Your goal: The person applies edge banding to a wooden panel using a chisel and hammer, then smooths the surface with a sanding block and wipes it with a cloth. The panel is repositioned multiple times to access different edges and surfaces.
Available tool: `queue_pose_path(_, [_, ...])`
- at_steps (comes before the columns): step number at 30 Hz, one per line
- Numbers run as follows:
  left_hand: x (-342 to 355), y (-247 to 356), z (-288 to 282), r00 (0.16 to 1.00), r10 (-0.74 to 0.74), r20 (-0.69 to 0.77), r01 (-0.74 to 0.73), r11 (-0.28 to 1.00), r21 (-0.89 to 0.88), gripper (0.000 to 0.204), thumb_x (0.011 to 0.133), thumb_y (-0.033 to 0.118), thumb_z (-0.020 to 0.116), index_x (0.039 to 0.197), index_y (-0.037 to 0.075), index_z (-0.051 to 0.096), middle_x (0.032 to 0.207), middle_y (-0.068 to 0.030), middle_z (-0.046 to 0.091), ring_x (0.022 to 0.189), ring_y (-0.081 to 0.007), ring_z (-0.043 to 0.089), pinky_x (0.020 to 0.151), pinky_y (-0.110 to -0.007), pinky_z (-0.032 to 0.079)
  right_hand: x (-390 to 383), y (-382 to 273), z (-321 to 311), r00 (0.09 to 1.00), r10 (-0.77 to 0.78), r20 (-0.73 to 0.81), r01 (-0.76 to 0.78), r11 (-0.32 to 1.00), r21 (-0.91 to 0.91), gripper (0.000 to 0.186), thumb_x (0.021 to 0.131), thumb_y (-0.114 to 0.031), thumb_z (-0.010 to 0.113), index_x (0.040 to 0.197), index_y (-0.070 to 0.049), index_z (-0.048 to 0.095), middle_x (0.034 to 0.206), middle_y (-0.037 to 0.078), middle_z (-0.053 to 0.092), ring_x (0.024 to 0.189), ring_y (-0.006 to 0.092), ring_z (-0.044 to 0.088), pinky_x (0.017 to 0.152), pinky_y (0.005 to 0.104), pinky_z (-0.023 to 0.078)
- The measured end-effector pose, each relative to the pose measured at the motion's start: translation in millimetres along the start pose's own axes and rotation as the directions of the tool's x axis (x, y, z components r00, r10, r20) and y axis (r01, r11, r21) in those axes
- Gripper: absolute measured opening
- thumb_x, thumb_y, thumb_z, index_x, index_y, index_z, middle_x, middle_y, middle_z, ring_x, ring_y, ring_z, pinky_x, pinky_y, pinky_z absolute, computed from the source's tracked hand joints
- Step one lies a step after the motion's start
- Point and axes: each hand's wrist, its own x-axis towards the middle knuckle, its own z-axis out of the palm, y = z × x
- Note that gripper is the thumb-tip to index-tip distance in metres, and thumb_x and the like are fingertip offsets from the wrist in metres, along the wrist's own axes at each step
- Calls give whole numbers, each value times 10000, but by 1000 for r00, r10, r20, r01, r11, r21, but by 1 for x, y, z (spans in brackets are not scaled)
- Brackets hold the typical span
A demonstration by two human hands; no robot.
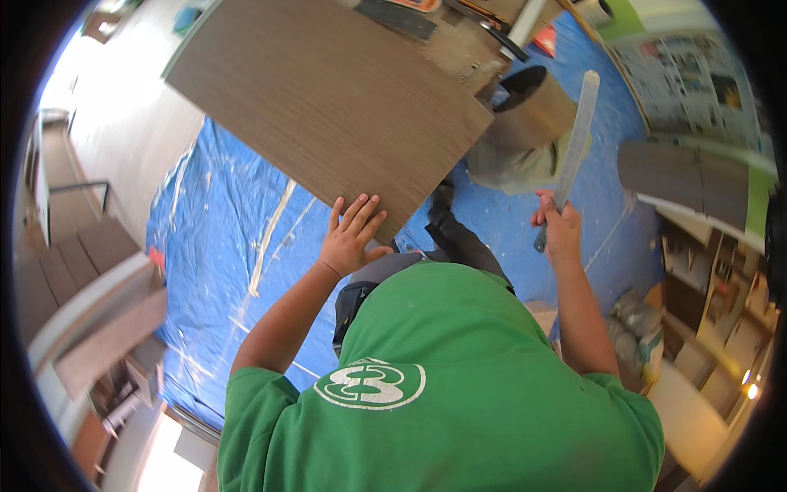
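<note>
A large brown wood-grain board [328, 107] lies at an angle in front of me, one corner close to my waist. Fingers spread, my left hand [351, 235] rests flat on that near corner. My right hand [559, 227] is closed round the lower end of a long, flat grey strip [579, 135] with a rounded tip. The strip points up and away from me, to the right of the board and apart from it. A dark end piece shows below my fist; the exact kind of tool is unclear.
Blue sheeting [221, 246] covers the floor. Beyond my right hand stands a brown curved piece [537, 111] by a translucent bag [516, 168]. A black-handled tool [504, 41] lies behind the board. Stacked panels [74, 262] stand left; shelving [721, 287] and plastic bags [631, 324] are right.
</note>
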Motion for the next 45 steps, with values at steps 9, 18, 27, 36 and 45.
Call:
queue_pose_path(9, [35, -35, -17, 903, 424, 69, -421, 906, -44, 740, 739, 603, 808, 1280, 118, 670, 1466, -84, 576, 1401, -264, 496, 1212, -519, 308, -118, 31, 10, 979, 130, -155, -86, 961, 263, 342, 1045, -240, 622, 1254, 31, 610, 659, 12, 503, 587, 149, 545, 560, 314, 470])
queue_pose_path(18, [125, -90, -37, 999, 32, -35, -25, 983, 184, 580, 964, 476, 648, 1422, 127, 573, 1563, -115, 473, 1482, -301, 389, 1246, -546, 229, -100, 82, 32, 997, 76, 18, -75, 880, 469, 259, 1020, -209, 637, 1155, 12, 634, 730, 48, 584, 618, 160, 597, 591, 318, 499])
queue_pose_path(27, [162, -100, -9, 945, -296, -138, 325, 883, 338, 697, 1036, 604, 424, 1589, 182, 386, 1685, -53, 301, 1570, -255, 218, 1297, -477, 125, 47, 110, 83, 992, -125, 13, 115, 944, 311, 278, 1035, -235, 612, 1138, 11, 691, 761, 24, 578, 679, 133, 591, 664, 291, 520])
queue_pose_path(36, [157, -105, -12, 940, -310, -143, 340, 888, 311, 703, 1031, 618, 443, 1574, 174, 406, 1671, -51, 329, 1572, -243, 217, 1300, -470, 115, 108, 95, 128, 976, -214, 42, 193, 938, 288, 337, 1049, -299, 588, 1119, 9, 705, 820, 44, 632, 704, 128, 597, 693, 300, 528])
queue_pose_path(45, [157, -111, -14, 946, -291, -141, 322, 885, 336, 719, 1031, 620, 445, 1578, 156, 396, 1677, -57, 316, 1573, -249, 210, 1296, -478, 122, 101, 99, 121, 968, -192, 162, 73, 833, 548, 315, 1046, -280, 585, 1134, -2, 702, 816, 64, 638, 695, 156, 601, 632, 309, 478])
